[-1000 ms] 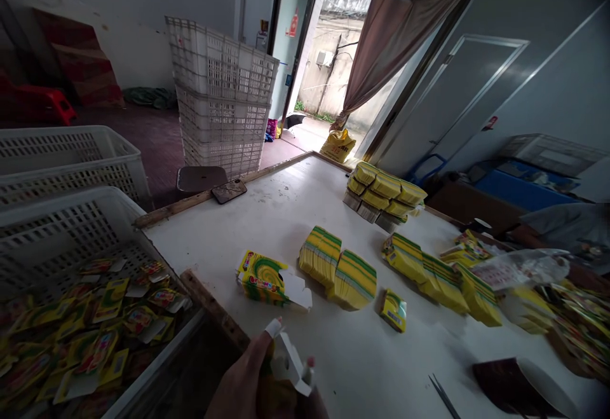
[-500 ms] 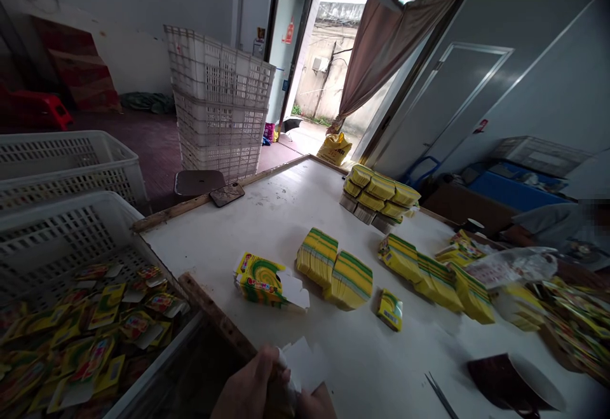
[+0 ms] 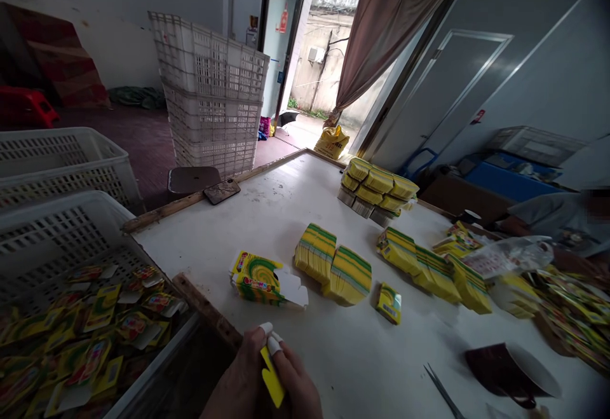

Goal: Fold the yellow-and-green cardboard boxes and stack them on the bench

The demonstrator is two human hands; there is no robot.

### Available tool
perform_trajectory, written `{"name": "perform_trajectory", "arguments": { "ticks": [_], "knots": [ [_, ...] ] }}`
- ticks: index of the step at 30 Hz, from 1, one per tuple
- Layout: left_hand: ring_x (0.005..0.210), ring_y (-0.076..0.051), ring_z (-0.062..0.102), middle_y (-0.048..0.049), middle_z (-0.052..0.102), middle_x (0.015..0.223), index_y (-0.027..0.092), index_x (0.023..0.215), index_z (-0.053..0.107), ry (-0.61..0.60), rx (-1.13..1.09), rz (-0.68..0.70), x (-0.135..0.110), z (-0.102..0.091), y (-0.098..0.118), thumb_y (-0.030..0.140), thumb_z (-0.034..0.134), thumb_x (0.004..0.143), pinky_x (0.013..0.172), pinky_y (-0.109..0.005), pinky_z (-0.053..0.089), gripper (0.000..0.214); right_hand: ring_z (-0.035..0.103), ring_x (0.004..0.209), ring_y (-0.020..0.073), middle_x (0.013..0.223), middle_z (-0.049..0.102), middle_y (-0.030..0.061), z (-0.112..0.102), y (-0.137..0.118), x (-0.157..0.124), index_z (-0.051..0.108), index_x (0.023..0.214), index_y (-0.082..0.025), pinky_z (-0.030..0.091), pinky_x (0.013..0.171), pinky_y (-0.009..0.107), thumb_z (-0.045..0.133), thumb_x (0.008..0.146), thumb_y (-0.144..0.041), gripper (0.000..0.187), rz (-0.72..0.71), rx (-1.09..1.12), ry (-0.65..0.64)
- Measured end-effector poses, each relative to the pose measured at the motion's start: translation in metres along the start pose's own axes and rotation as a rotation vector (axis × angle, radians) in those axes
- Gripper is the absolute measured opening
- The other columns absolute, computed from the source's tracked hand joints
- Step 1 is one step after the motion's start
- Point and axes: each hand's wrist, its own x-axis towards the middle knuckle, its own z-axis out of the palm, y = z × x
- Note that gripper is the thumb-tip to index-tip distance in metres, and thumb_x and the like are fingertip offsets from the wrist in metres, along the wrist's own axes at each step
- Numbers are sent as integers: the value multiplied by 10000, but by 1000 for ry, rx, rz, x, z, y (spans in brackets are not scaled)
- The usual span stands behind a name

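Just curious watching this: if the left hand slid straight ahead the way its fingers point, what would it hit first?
Probably the opened yellow carton lying just beyond the left hand; only bare table shows between, though depth is hard to judge.

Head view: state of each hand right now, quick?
Left hand: closed on the yellow carton piece, thumb side pressing it.
Right hand: closed on the same piece, taped fingertips on top.

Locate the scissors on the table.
In the head view, the scissors lie at the table's near right edge, just left of the dark bowl.
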Motion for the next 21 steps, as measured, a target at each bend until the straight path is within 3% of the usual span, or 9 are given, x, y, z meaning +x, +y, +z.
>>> {"name": "perform_trajectory", "arguments": {
  "ticks": [2, 4, 7, 9, 14, 17, 19, 21],
  "knots": [
    [1260, -347, 562, -174, 561, 1385, 249, 1399, 424, 23, 81, 46, 0, -5, 7, 120, 581, 719, 1023, -481, 491, 710, 605, 1240, 319, 1349, 644, 100, -5, 12, 4, 605, 1328, -296, 532, 1008, 425, 560, 924, -374, 414, -69, -7, 40],
    [1314, -359, 508, -204, 545, 1402, 180, 1393, 426, -73, 161, 76, 2, -14, 13, 64, 553, 644, 1060, -496, 456, 769, 584, 1264, 321, 1391, 609, 106, -11, 23, 7, 538, 1391, -298, 529, 1011, 442, 523, 941, -359, 454, -140, -36, 90],
    [1249, -317, 577, -202, 614, 1325, 139, 1331, 468, -219, 142, -1, 12, -32, 27, 59, 529, 662, 1036, -420, 484, 676, 509, 1337, 319, 1497, 494, 117, -12, 35, 7, 379, 1492, -297, 521, 1017, 439, 410, 981, -371, 517, -238, -98, 85],
    [1146, -285, 642, -135, 674, 1233, 199, 1253, 521, -282, 69, -75, 21, -45, 43, 61, 563, 634, 970, -358, 518, 636, 502, 1337, 336, 1543, 417, 157, -10, 39, 4, 325, 1518, -273, 552, 965, 403, 409, 977, -380, 557, -263, -167, 23],
    [996, -260, 679, -77, 727, 1073, 213, 1052, 604, -409, 21, -149, 38, -67, 77, 136, 648, 610, 855, -297, 525, 451, 694, 1097, 338, 1476, 470, 250, -19, 31, 10, 614, 1278, -256, 603, 784, 312, 579, 901, -431, 417, -253, -268, -146],
    [895, -236, 687, -61, 739, 999, 189, 1043, 623, -471, -43, -166, 41, -74, 88, 225, 717, 616, 773, -262, 522, 438, 728, 992, 246, 1378, 564, 194, -41, 9, 27, 690, 1082, -251, 580, 788, 256, 573, 904, -464, 301, -321, -87, -251],
    [841, -226, 692, -42, 753, 973, 204, 1026, 646, -489, -83, -168, 41, -77, 91, 304, 748, 630, 716, -245, 517, 421, 730, 931, 206, 1279, 621, 132, -54, -5, 35, 709, 1005, -268, 573, 769, 238, 599, 870, -535, 318, -354, 109, -335],
    [841, -230, 701, -32, 765, 978, 223, 1027, 667, -465, -106, -156, 40, -78, 92, 337, 763, 642, 719, -242, 517, 413, 717, 980, 202, 1257, 632, 101, -57, -12, 36, 712, 1009, -291, 560, 811, 248, 639, 861, -490, 259, -288, 158, -390]
  ]
}}
